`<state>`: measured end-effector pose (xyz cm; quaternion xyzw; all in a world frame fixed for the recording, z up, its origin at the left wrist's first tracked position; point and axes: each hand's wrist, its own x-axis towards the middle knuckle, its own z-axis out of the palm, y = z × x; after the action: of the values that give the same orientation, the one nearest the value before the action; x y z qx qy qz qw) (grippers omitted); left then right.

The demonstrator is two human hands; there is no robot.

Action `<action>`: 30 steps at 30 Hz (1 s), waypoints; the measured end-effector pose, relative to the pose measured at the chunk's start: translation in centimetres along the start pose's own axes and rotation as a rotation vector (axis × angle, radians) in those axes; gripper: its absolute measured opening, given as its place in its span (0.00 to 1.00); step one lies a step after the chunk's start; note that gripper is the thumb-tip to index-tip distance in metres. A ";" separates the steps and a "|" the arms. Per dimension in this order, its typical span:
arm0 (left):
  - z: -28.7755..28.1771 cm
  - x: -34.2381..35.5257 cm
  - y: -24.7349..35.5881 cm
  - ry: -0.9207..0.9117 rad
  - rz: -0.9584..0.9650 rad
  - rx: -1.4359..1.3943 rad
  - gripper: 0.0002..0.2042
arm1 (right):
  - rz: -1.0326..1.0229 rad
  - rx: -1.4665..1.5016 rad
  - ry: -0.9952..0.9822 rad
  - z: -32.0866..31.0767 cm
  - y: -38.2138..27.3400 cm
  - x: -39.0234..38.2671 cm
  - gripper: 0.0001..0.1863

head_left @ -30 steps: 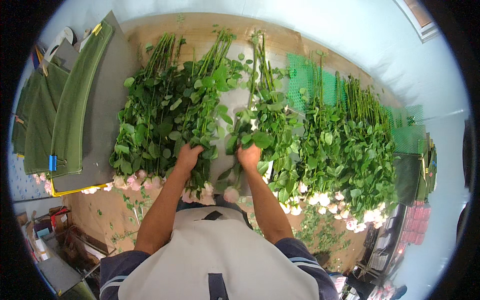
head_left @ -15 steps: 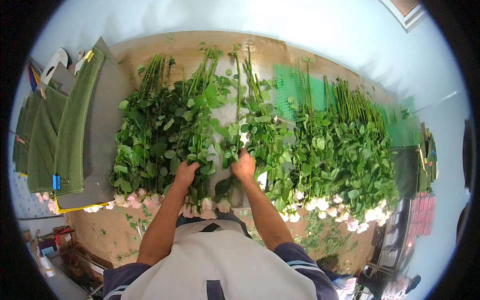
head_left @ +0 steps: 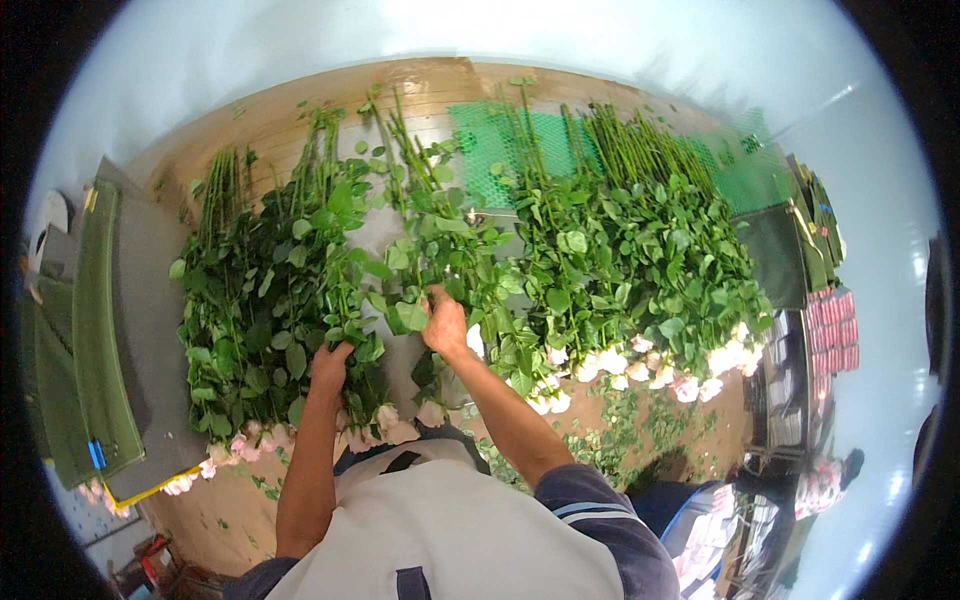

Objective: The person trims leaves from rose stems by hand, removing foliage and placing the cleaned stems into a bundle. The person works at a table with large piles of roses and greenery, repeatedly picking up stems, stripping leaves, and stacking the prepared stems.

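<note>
Long-stemmed pale pink roses lie across the table, blooms toward me and cut stems pointing away. My right hand [head_left: 443, 322] is closed around a rose stem near the middle. Leaves spread about its fingers, and a pale rose bloom [head_left: 430, 413] lies below it, close to my apron. My left hand [head_left: 328, 368] reaches into the near right side of the left rose pile [head_left: 270, 280]. Its thumb and forefinger look pressed together among the leaves; what they grip is hidden. To the right lies a larger rose pile [head_left: 640, 260].
Green netting [head_left: 480, 150] lies under stems at the back. Green cloth-covered boards [head_left: 105, 330] with a blue clip [head_left: 96, 453] stand at left. Fallen leaves [head_left: 610, 430] litter the floor. Pink bundles [head_left: 832, 330] are stacked at far right.
The view has turned to the right, so the table appears shifted left. My left hand has gone lower into the left pile. The stem at my right hand now slants leftward.
</note>
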<state>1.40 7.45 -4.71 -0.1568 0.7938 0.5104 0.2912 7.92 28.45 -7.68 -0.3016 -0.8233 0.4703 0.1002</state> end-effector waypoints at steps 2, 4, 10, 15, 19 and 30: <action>0.1 0.0 0.1 -0.103 0.035 -0.027 0.31 | 0.027 0.089 0.016 -1.0 0.0 -0.1 0.15; 0.1 0.0 0.1 -0.066 0.034 0.031 0.31 | 0.071 0.132 0.023 -2.3 0.0 -0.4 0.15; 0.7 -1.2 0.7 -0.130 -0.023 -0.110 0.33 | 0.055 0.372 0.082 -9.8 1.9 -1.1 0.15; 1.5 -1.7 1.7 -0.057 -0.053 -0.063 0.25 | -0.005 0.198 0.266 -20.0 5.0 -0.9 0.13; 1.7 -2.3 2.2 -0.074 -0.005 -0.070 0.25 | 0.012 -0.145 0.419 -25.9 8.3 0.7 0.14; 2.9 -0.5 1.2 -0.046 -0.227 0.111 0.42 | -0.279 -0.123 0.405 -19.5 3.7 0.2 0.12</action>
<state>2.01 10.52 -4.44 -0.2176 0.7909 0.4330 0.3736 17.95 43.90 -0.31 -0.2786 -0.8472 0.3308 0.3086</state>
